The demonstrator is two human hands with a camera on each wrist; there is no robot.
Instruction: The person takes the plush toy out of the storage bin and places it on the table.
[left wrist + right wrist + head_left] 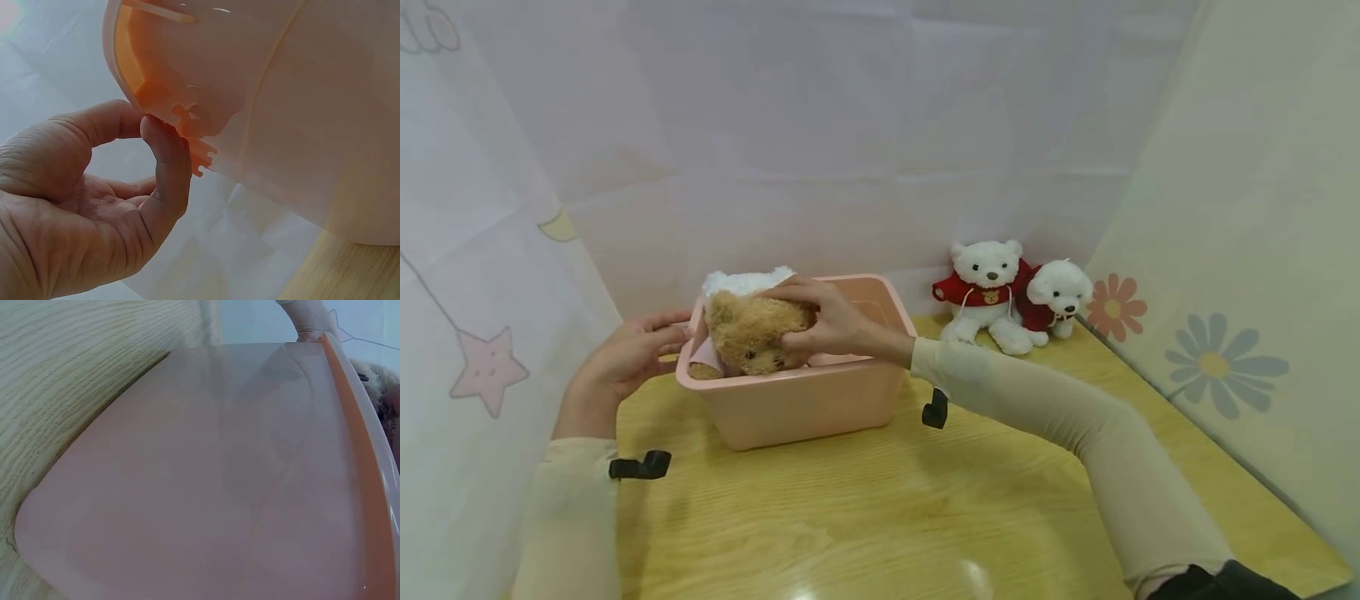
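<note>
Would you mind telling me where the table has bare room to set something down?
The widest bare patch of table lies in front of the pink bin, between both sleeves. It is crowded at the back right, where two white bears sit, and inside the bin around the brown bear.

Two white teddy bears [1011, 296] in red tops, sitting touching at the bench's [865, 517] far right corner. Flower-patterned curtain [1217, 367] along the right edge.

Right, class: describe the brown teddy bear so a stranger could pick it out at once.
Find the pink tub on the wooden table. At its left end the right hand grips a brown teddy bear. It is the only brown toy; the two bears at the back are white in red tops.
</note>
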